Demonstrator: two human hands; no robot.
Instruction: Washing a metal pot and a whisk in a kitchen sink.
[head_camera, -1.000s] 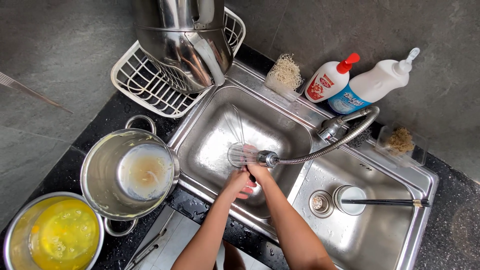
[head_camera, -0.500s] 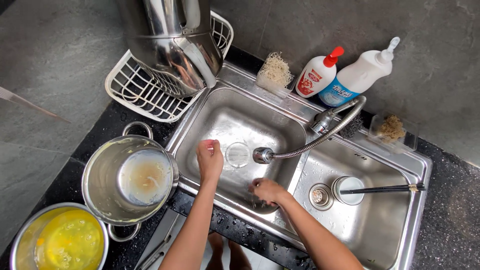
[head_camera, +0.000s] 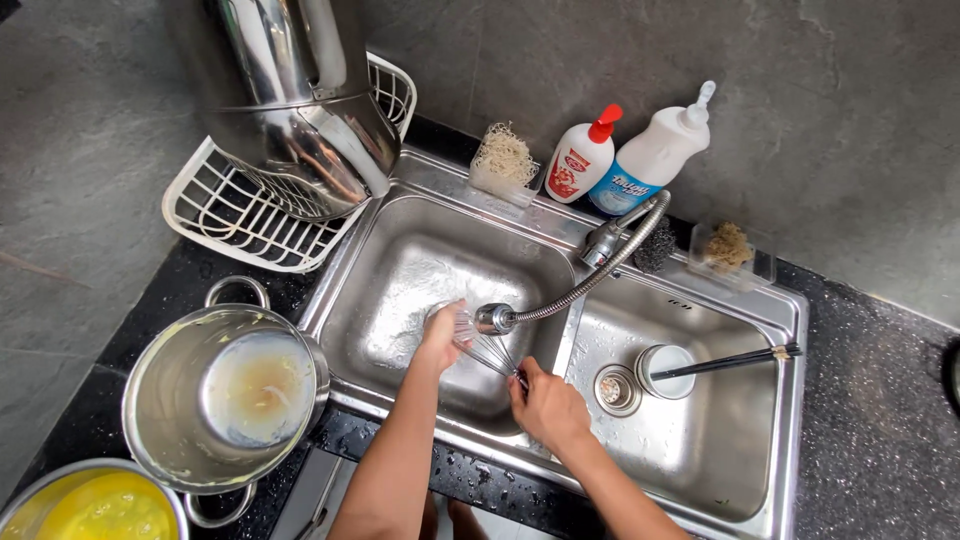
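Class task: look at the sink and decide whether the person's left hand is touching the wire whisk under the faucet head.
Touching. The head view shows the left hand with its fingers laid against the wire loops of the whisk, no gap showing, while the right hand grips the handle end.

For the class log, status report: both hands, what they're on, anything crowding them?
Right hand grips whisk handle. Left hand on its wires under faucet head. Left sink basin otherwise unobstructed.

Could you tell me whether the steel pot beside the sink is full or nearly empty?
Nearly empty: the steel pot shows its bare bottom with only a thin yellowish film.
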